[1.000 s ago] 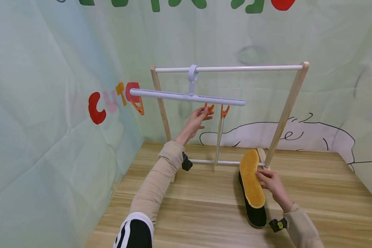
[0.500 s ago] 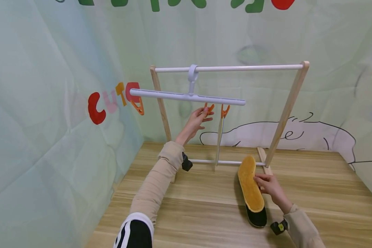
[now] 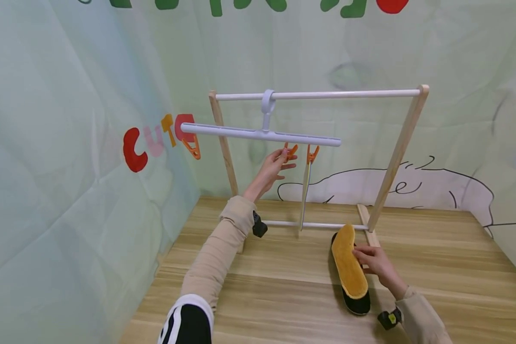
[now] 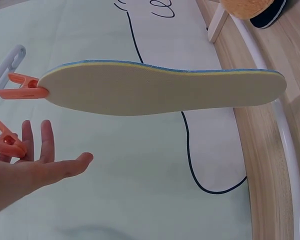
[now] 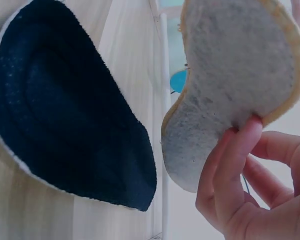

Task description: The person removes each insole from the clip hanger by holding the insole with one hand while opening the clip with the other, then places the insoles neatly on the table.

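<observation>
My left hand (image 3: 270, 172) pinches an orange clip (image 3: 291, 153) under the lavender hanger (image 3: 241, 133). Its other fingers stretch out in the left wrist view. Beside it, a second orange clip (image 4: 25, 88) bites one end of a beige insole (image 4: 160, 90) with a blue-yellow edge, which hangs down. My right hand (image 3: 376, 265) pinches a fuzzy orange-yellow insole (image 3: 349, 263) by its side edge. The right wrist view shows its greyish underside. Below it a black insole (image 3: 358, 305) lies on the table, partly covered in the head view.
The hanger hooks over the top white bar (image 3: 339, 94) of a rack with wooden side posts (image 3: 399, 157). A third orange clip (image 3: 192, 147) hangs at the hanger's left end. A lower white bar (image 3: 279, 223) runs near the wooden tabletop (image 3: 284, 296). Printed fabric encloses the back and left.
My right hand has lowered the orange-yellow insole slightly toward me, over the black one, whose far end now shows. My left hand keeps its place at the clip.
</observation>
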`<state>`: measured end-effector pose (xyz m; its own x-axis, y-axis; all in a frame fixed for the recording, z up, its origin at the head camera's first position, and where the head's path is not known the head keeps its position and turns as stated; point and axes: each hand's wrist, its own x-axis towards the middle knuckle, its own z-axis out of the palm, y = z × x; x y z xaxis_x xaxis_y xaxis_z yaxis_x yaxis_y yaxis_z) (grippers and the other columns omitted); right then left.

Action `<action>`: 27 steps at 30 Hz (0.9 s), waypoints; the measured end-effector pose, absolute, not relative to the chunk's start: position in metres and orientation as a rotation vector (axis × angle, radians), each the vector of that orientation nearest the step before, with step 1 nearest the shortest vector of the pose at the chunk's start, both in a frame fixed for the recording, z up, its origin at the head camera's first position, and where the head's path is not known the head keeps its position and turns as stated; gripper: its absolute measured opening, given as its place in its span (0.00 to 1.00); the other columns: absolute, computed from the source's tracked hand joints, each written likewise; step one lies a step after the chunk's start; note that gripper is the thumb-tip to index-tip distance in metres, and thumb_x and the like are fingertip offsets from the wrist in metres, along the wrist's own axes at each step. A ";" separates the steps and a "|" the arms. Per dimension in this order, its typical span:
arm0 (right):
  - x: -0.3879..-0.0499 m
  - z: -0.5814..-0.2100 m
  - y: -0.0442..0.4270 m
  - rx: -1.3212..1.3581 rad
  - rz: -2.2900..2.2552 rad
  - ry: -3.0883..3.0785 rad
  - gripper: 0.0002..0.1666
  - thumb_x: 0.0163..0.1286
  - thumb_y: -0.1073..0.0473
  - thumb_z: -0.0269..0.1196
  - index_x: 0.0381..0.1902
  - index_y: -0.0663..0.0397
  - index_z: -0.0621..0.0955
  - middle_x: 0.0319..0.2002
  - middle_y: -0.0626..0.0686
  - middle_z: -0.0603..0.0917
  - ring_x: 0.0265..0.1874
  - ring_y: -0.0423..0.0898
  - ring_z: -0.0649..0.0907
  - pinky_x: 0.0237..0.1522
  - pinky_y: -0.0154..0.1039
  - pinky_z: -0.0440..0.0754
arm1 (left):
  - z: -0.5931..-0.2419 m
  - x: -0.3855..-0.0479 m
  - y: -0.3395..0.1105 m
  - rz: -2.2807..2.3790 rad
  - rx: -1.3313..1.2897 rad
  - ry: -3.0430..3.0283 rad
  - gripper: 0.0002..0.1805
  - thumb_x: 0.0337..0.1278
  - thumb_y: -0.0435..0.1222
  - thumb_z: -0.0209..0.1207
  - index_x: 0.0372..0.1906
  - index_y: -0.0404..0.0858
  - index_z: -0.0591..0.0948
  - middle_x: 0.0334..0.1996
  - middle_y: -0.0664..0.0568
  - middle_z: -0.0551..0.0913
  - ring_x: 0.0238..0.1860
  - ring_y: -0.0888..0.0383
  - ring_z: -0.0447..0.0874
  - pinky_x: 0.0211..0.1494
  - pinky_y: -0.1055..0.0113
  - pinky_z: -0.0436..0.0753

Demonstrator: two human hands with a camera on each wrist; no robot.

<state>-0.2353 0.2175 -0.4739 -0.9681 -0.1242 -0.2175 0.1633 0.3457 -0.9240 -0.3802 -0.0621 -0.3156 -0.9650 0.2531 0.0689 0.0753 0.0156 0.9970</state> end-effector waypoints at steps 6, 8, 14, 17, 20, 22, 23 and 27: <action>-0.235 -0.477 0.219 0.034 -1.641 2.361 0.28 0.67 0.55 0.53 0.55 0.75 0.68 0.34 0.48 0.81 0.28 0.38 0.77 0.32 0.36 0.82 | -0.316 -0.381 -0.062 2.101 0.347 2.130 0.24 0.64 0.49 0.40 0.58 0.40 0.68 0.56 0.44 0.74 0.57 0.49 0.73 0.59 0.37 0.60; -0.235 -0.478 0.219 0.032 -1.633 2.360 0.28 0.67 0.55 0.53 0.55 0.75 0.68 0.33 0.48 0.81 0.28 0.38 0.77 0.32 0.36 0.81 | -0.316 -0.380 -0.062 2.104 0.349 2.117 0.25 0.64 0.49 0.39 0.59 0.40 0.67 0.56 0.43 0.74 0.57 0.48 0.73 0.59 0.37 0.60; -0.233 -0.482 0.220 0.024 -1.617 2.359 0.26 0.67 0.57 0.53 0.53 0.76 0.69 0.33 0.48 0.81 0.29 0.38 0.77 0.30 0.35 0.81 | -0.317 -0.379 -0.064 2.135 0.338 2.056 0.27 0.65 0.50 0.36 0.61 0.40 0.65 0.58 0.42 0.72 0.58 0.46 0.71 0.61 0.37 0.58; -0.233 -0.485 0.220 0.031 -1.613 2.363 0.25 0.66 0.59 0.53 0.53 0.77 0.69 0.32 0.49 0.81 0.28 0.37 0.78 0.30 0.36 0.81 | -0.318 -0.379 -0.064 2.149 0.330 2.045 0.27 0.64 0.51 0.36 0.62 0.40 0.64 0.58 0.43 0.72 0.58 0.46 0.71 0.60 0.38 0.59; -0.232 -0.486 0.221 0.023 -1.589 2.375 0.24 0.66 0.60 0.52 0.52 0.77 0.69 0.32 0.49 0.82 0.28 0.37 0.78 0.30 0.36 0.81 | -0.318 -0.379 -0.064 2.157 0.327 2.042 0.28 0.64 0.51 0.36 0.61 0.39 0.64 0.58 0.42 0.72 0.58 0.46 0.71 0.60 0.39 0.61; -0.232 -0.486 0.221 0.033 -1.571 2.384 0.24 0.66 0.60 0.52 0.52 0.78 0.69 0.31 0.50 0.82 0.28 0.38 0.77 0.29 0.37 0.81 | -0.319 -0.379 -0.064 2.160 0.327 2.039 0.28 0.64 0.51 0.36 0.62 0.39 0.64 0.58 0.42 0.72 0.58 0.46 0.71 0.60 0.40 0.62; -0.232 -0.485 0.221 0.029 -1.559 2.389 0.24 0.66 0.61 0.52 0.52 0.78 0.69 0.31 0.50 0.82 0.28 0.38 0.77 0.29 0.37 0.82 | -0.319 -0.379 -0.064 2.162 0.326 2.037 0.28 0.64 0.51 0.36 0.62 0.39 0.63 0.58 0.42 0.72 0.58 0.46 0.71 0.60 0.40 0.62; -0.232 -0.483 0.223 0.020 -1.535 2.394 0.22 0.66 0.64 0.52 0.51 0.79 0.68 0.32 0.53 0.81 0.28 0.40 0.78 0.29 0.39 0.82 | -0.320 -0.378 -0.064 2.156 0.319 2.040 0.28 0.64 0.51 0.36 0.62 0.39 0.63 0.58 0.43 0.72 0.58 0.46 0.71 0.60 0.42 0.64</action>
<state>-0.2319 0.2227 -0.4831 -0.9558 -0.1467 -0.2550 0.1704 0.4302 -0.8865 -0.3781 -0.0643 -0.3198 -0.9651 0.2575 0.0472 0.0329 -0.0594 0.9977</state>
